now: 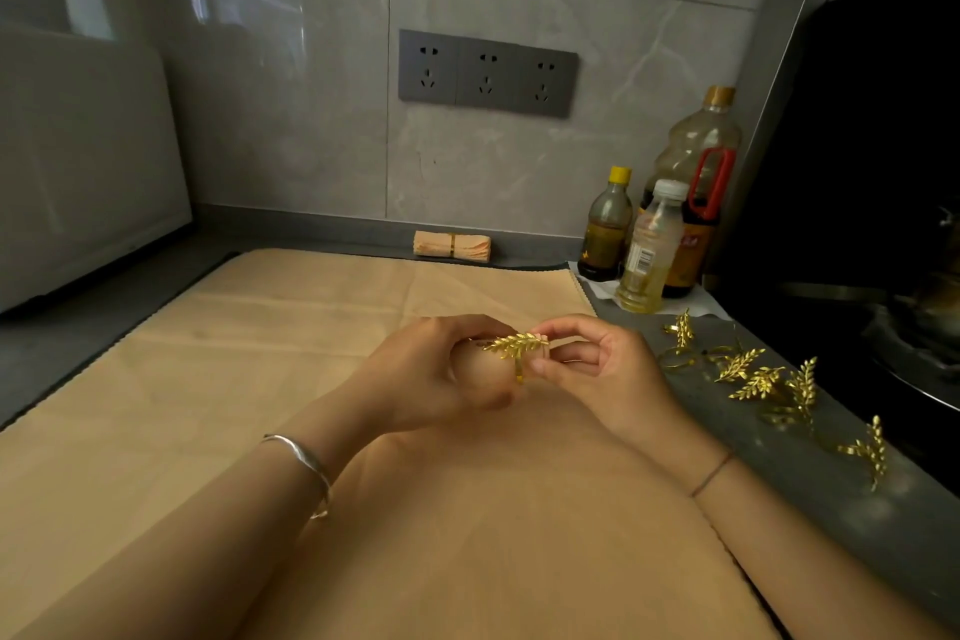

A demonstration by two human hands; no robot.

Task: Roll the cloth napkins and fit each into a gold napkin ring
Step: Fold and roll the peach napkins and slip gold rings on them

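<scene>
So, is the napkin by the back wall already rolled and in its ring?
Yes: the napkin lies rolled, with a gold ring around its middle.

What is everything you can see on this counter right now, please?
Flat napkins: count unclear, tan, spread over the counter.
Held napkin: one, tan, rolled, in the left hand.
Held ring: one, gold, at the held napkin's end.
Finished roll: one, peach, ringed, by the back wall.
Loose rings: several, gold, counter's right side.
Bottles: three, mixed colours, back right corner.
Socket panel: one, dark grey, back wall.
Bracelet: one, silver, left wrist.
Left hand: one, grips the held napkin.
Right hand: one, pinches the held ring.
</scene>
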